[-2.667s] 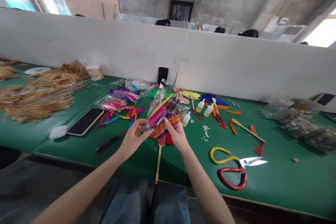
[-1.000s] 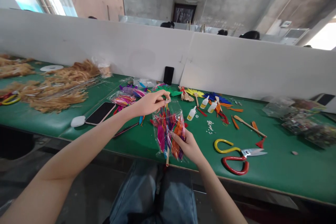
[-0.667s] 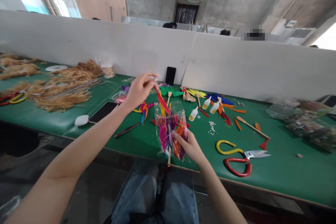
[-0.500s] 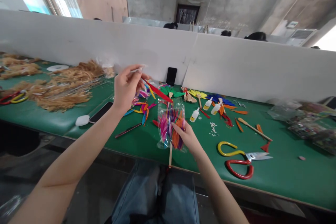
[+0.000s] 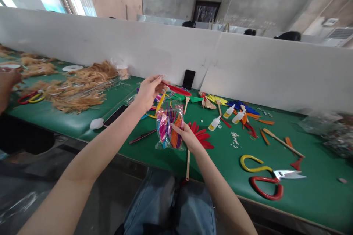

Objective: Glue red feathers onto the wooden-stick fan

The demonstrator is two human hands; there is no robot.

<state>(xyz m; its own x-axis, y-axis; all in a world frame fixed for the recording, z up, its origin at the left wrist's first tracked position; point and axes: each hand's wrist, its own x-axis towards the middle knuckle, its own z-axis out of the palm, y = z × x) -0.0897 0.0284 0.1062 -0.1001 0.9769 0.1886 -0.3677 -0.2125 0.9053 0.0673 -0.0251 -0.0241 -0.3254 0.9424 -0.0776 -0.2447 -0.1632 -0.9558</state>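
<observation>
My left hand (image 5: 150,91) is raised over the table, its fingers pinched on a red feather (image 5: 179,90) that points right; a yellow feather (image 5: 161,101) hangs below the same fingers. Lower down, my right hand (image 5: 187,136) grips a clear plastic bag (image 5: 164,140) of pink, purple, orange and blue feathers. Behind my right wrist lies a fan of red feathers (image 5: 203,137) on a wooden stick (image 5: 188,165), whose lower end reaches the table's front edge. Green feathers (image 5: 196,99) with a stick lie beyond the bag.
Red-and-yellow-handled scissors (image 5: 264,180) lie blades apart at right, near small white glue bottles (image 5: 214,123) and white beads (image 5: 234,138). A phone (image 5: 188,79) leans on the white partition (image 5: 154,49). Tan fibre bundles (image 5: 71,97) spread left, where another person's hand (image 5: 8,82) shows.
The view has shifted left. The bag has moved left off the red feather fan, which now shows. My left hand has come lower, the red feather is more level, and another person's hand appears at left.
</observation>
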